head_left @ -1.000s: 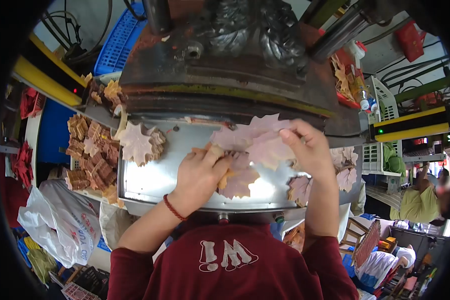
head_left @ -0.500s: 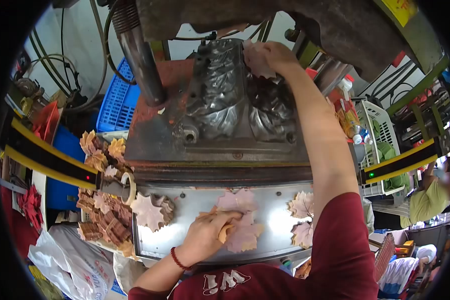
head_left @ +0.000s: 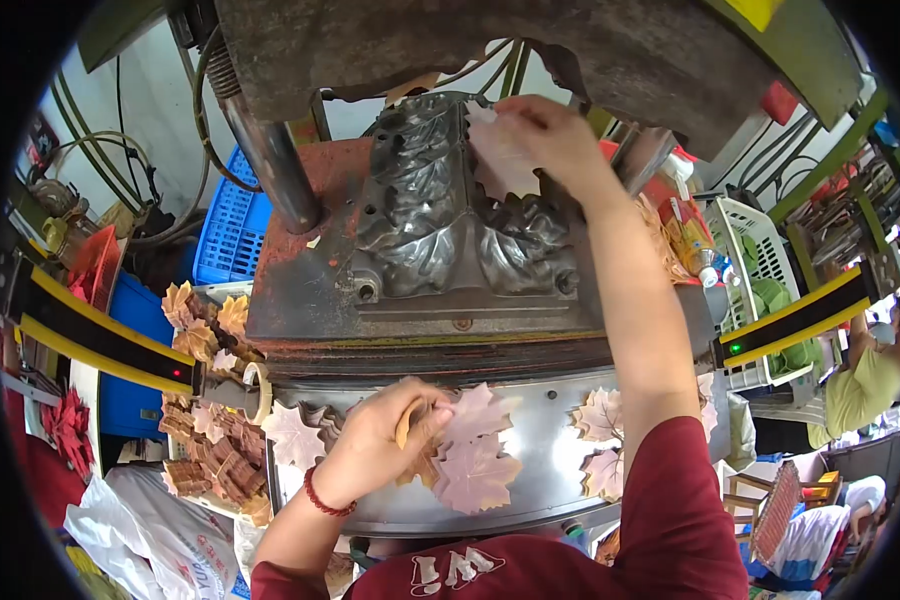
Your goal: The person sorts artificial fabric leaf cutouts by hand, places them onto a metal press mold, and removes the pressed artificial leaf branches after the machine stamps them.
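My right hand [head_left: 555, 145] is closed on the edge of a pale pink artificial leaf [head_left: 505, 160], which lies over the upper right part of a dark metal leaf mould [head_left: 420, 190]. My left hand [head_left: 375, 440] is curled above the metal tray [head_left: 540, 440], with an orange-brown leaf piece [head_left: 404, 424] pinched between its fingers. Just right of that hand, overlapping pink leaves [head_left: 478, 470] lie on the tray. A stack of pale leaves [head_left: 295, 435] sits left of it, and more veined leaves [head_left: 600, 415] lie near my right forearm.
A heavy press head [head_left: 420, 50] overhangs the mould, with a steel post [head_left: 270, 165] at its left. Yellow-black bars [head_left: 105, 330] flank the press. Bundled brown leaves [head_left: 220, 450] fill a container at left. A white basket [head_left: 760, 250] and a person [head_left: 865, 390] are at right.
My left hand has lifted a little up and left off the pink leaves. The leaf in my right hand has shifted down and left over the mould. The whole view has tilted slightly.
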